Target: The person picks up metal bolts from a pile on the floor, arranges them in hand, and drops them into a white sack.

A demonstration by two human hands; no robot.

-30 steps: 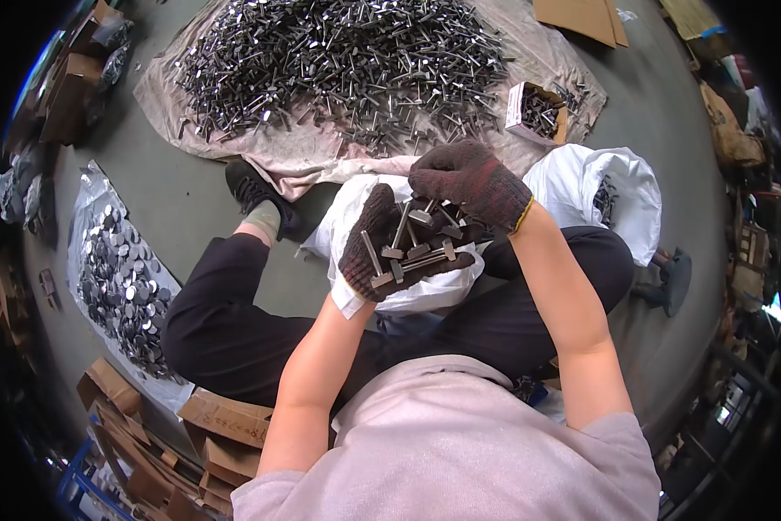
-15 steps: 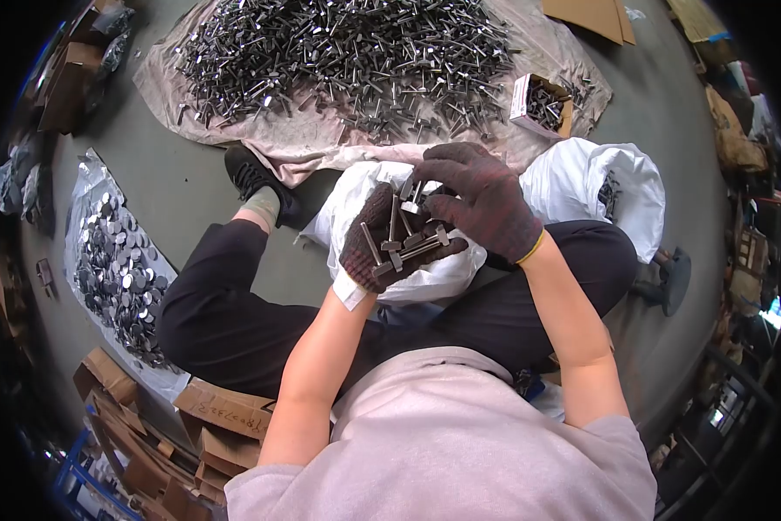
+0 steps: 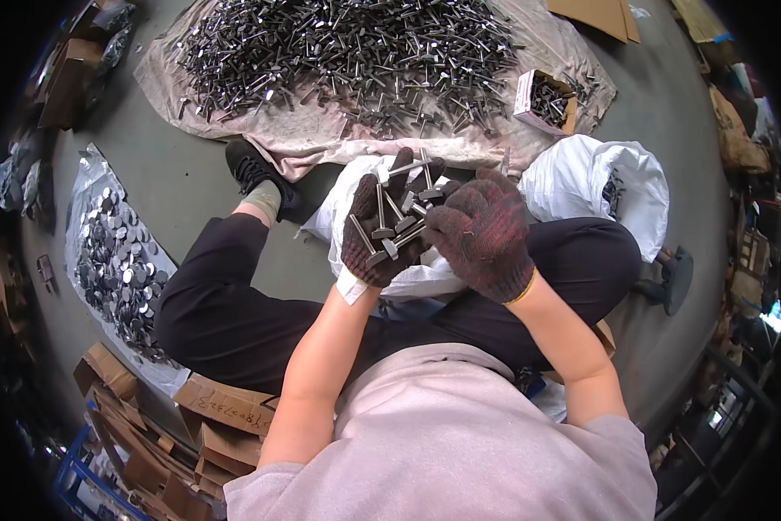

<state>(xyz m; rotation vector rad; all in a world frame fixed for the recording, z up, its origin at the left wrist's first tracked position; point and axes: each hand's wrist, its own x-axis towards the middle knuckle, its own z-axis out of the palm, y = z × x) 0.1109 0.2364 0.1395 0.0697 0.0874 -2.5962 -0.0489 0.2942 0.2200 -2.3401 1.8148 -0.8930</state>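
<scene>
My left hand (image 3: pixel 369 252), in a dark knitted glove, holds several metal T-shaped bolts (image 3: pixel 383 227) across its palm, over a white sack (image 3: pixel 325 217) between my legs. Close on its right, my right hand (image 3: pixel 486 233), also gloved, has its fingers curled at the edge of the bolts; whether one is pinched there is hidden. A large heap of similar bolts (image 3: pixel 347 56) lies on a pinkish cloth (image 3: pixel 234 130) in front of me.
A small box of bolts (image 3: pixel 545 102) stands on the cloth's right. Another white sack (image 3: pixel 573 184) lies by my right knee. Round metal discs (image 3: pixel 121 260) cover a plastic sheet at left. Cardboard boxes (image 3: pixel 225 408) sit at lower left.
My right hand has moved down and slightly right, and its fingers have curled in. The bolts in my left hand have shifted, and its far fingers now show stretched upward.
</scene>
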